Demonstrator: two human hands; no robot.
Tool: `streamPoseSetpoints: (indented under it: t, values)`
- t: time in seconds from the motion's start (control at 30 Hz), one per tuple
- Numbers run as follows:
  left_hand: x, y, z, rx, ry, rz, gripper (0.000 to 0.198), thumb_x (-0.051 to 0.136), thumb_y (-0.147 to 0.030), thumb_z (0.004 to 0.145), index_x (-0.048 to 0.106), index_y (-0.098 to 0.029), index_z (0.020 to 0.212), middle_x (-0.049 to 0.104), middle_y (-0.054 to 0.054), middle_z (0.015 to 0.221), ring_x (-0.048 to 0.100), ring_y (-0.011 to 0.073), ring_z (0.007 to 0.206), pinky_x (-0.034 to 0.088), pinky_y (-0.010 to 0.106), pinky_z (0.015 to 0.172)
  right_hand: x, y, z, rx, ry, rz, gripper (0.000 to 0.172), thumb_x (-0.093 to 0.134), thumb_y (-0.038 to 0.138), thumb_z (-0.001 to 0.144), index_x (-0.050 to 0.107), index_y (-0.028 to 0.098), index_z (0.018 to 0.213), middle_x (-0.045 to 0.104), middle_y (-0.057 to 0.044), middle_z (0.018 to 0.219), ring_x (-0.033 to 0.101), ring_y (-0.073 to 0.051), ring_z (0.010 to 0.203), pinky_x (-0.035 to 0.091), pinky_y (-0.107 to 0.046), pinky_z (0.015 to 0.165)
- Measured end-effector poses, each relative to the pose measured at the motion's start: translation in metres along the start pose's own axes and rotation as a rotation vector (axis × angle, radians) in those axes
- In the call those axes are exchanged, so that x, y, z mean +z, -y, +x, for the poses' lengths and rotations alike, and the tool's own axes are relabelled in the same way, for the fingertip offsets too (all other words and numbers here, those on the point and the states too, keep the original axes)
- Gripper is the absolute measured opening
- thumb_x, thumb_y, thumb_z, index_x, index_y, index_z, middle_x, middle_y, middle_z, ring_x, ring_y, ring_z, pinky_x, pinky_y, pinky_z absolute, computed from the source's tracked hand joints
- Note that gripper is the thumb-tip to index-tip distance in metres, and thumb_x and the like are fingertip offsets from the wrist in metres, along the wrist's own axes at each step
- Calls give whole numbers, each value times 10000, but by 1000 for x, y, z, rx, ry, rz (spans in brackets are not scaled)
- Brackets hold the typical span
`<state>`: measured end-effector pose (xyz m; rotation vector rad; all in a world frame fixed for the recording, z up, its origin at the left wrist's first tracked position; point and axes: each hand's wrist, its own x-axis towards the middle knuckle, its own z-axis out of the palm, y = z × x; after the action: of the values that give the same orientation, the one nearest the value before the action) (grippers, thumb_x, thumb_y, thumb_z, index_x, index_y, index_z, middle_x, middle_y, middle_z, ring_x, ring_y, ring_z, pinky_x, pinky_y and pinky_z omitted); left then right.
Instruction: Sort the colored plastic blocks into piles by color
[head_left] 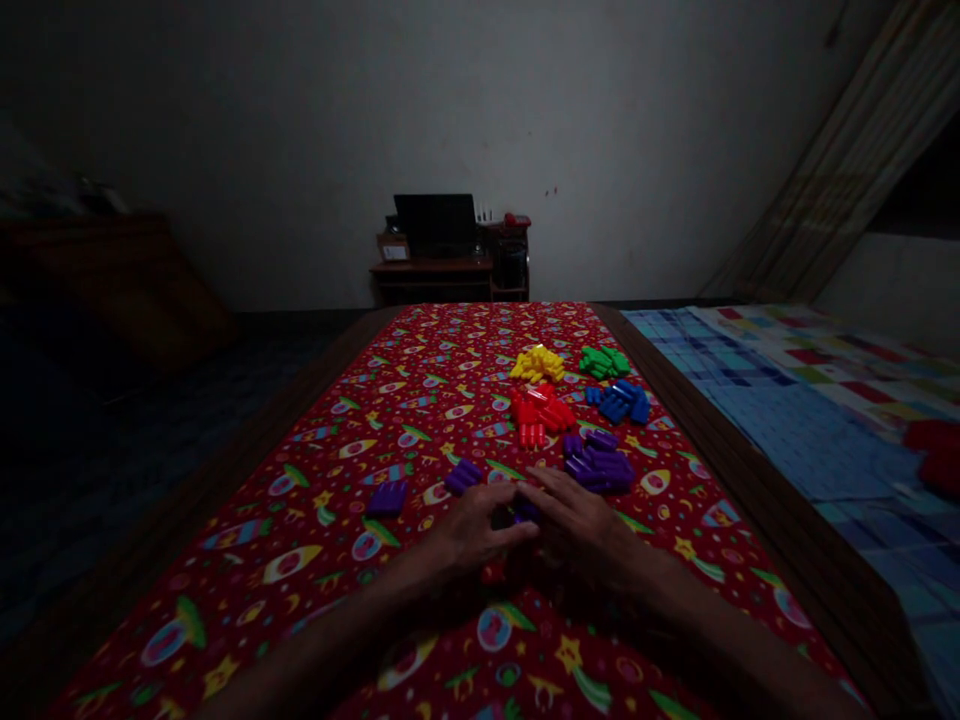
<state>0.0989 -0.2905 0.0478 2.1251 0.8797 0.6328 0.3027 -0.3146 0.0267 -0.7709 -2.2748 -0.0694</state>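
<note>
My left hand and my right hand meet above the patterned cloth. Between them shows part of a purple ribbed plastic piece, with the fingers of both hands closed about it. The right fingers cover much of it from above. Left of my hands lie two purple blocks of side-by-side tubes, a nearer block and another block close to my left knuckles. Just beyond my right hand is a pile of purple pieces. A little red shows below my left hand, too dim to name.
Farther along the red cloth are piles of red pieces, blue pieces, yellow pieces and green pieces. A desk with a dark monitor stands by the wall. Checkered bedding lies at right.
</note>
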Motion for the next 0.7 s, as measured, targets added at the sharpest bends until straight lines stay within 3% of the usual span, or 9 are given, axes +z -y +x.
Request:
streamPoseSetpoints:
  t: [0.07, 0.13, 0.27, 0.37, 0.53, 0.7]
  values:
    - [1, -2, -2, 31, 52, -55, 336, 559, -398, 854, 680, -191, 1090, 713, 49, 1041, 650, 205, 929, 500, 317, 857, 0, 1, 0, -60, 10, 33, 374, 433, 174, 926, 472, 142, 1297, 665, -137, 1116, 632, -192, 1046, 549, -334, 873]
    - [-3, -2, -4, 31, 21, -41, 349, 536, -408, 878, 671, -197, 1120, 709, 55, 1049, 650, 204, 930, 504, 317, 852, -4, -1, 1, -79, -36, 23, 304, 464, 207, 925, 523, 146, 1217, 700, -118, 998, 666, -191, 933, 562, -327, 810]
    - [-21, 7, -8, 42, -166, 194, 355, 544, -393, 890, 621, -219, 1189, 641, 82, 1171, 591, 223, 1071, 481, 350, 930, -19, -18, 2, 61, -153, -99, 228, 498, 218, 916, 596, 196, 1120, 704, -107, 1021, 664, -203, 943, 553, -358, 818]
    - [-36, 25, -12, 63, -195, 403, 356, 544, -362, 897, 589, -237, 1227, 583, 88, 1254, 529, 239, 1163, 440, 396, 1002, -27, -41, -5, 207, -205, -206, 225, 484, 221, 919, 643, 214, 1078, 683, -114, 1090, 647, -224, 993, 545, -400, 847]
    - [-44, 55, -21, 15, -79, 486, 372, 519, -366, 908, 568, -255, 1259, 560, 82, 1302, 519, 238, 1184, 434, 410, 1011, -30, -69, -20, 317, -119, -250, 208, 534, 267, 895, 690, 222, 1025, 664, -126, 1127, 639, -255, 1017, 544, -449, 854]
    - [-39, 45, -19, -101, -146, 317, 414, 616, -386, 826, 601, -221, 1205, 635, 90, 1194, 591, 246, 1083, 470, 409, 962, -38, -57, -14, 295, -70, -192, 210, 515, 272, 910, 692, 201, 997, 667, -128, 1141, 645, -245, 1032, 545, -429, 870]
